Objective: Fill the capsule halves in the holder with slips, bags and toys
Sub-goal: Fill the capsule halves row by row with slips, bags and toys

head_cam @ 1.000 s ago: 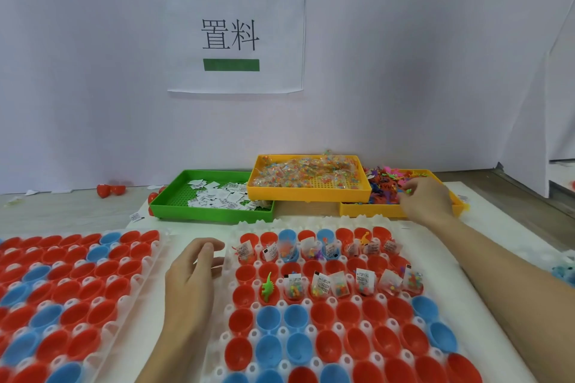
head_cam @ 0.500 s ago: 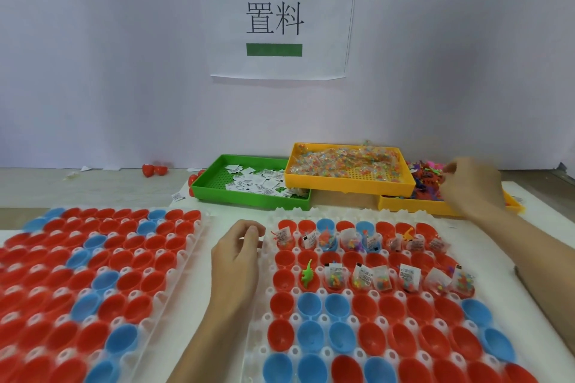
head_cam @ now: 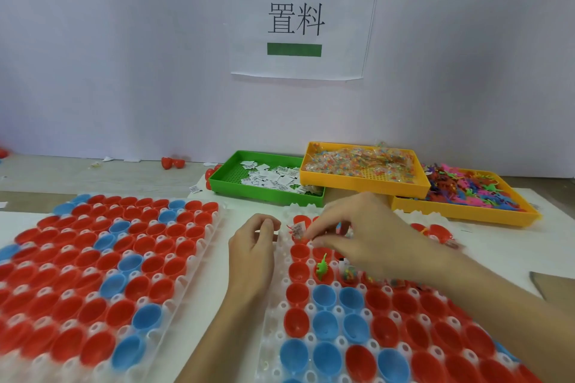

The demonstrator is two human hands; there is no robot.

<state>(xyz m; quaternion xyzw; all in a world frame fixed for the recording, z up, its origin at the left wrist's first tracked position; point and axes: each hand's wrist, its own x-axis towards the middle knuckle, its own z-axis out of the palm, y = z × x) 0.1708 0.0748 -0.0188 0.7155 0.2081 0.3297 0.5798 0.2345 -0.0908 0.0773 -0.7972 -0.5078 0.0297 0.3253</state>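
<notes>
A: Where are the hands?
B: Right hand (head_cam: 357, 227) hovers over the holder (head_cam: 281, 309), far rows, fingers curled; whether it holds anything, I cannot tell. Left hand (head_cam: 252, 253) rests at the holder's left edge, loosely curled, holding nothing.
A: The toy?
B: A green one (head_cam: 322, 267) stands in a red half.

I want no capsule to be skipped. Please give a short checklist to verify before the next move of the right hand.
1. Right hand is over the holder: ok.
2. Right hand holds a toy: cannot tell, fingertips blurred.
3. Left hand rests at the holder's left edge, steadying it: ok.
4. Green toy already stands in a red half: ok.
5. Near rows are filled: not ok, still empty.
6. Toy tray has stock: ok.
</notes>
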